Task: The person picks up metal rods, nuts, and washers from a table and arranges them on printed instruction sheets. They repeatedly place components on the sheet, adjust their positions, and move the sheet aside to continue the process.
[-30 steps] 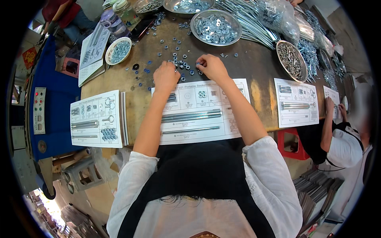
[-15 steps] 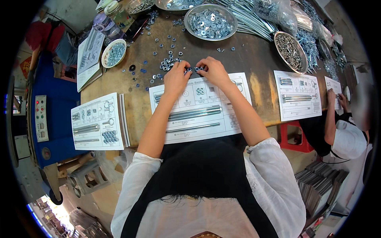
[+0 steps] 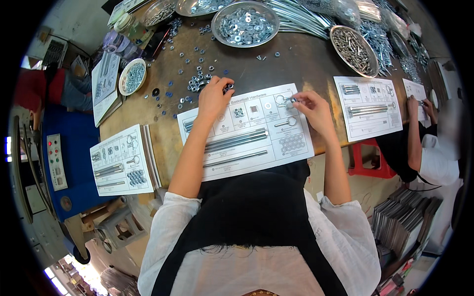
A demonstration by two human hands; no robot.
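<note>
My left hand (image 3: 215, 97) is closed at the pile of hex nuts (image 3: 197, 81), with nuts (image 3: 227, 88) showing between its fingertips. Above the upper right part of a printed hardware sheet (image 3: 276, 163), the thumb and fingers of my right hand (image 3: 316, 109) pinch a shiny hex nut (image 3: 294, 99); whether they hold more than one I cannot tell. Bolts, rods, nuts and eye bolts appear on the sheet, which lies in front of me at the table edge. My left forearm covers part of its left side.
A metal bowl of washers (image 3: 245, 24) stands at the back, with long rods (image 3: 301, 17) beside it. Right of these is a bowl of bolts (image 3: 353, 52). A small white bowl (image 3: 132, 77) and stacked sheets (image 3: 123, 158) are at left. Another person's hands (image 3: 419, 106) work at far right.
My right hand has moved away from my left, rightward and nearer, over the sheet's upper right part with a nut in its fingers. My left hand stays by the nut pile. The view has shifted slightly.
</note>
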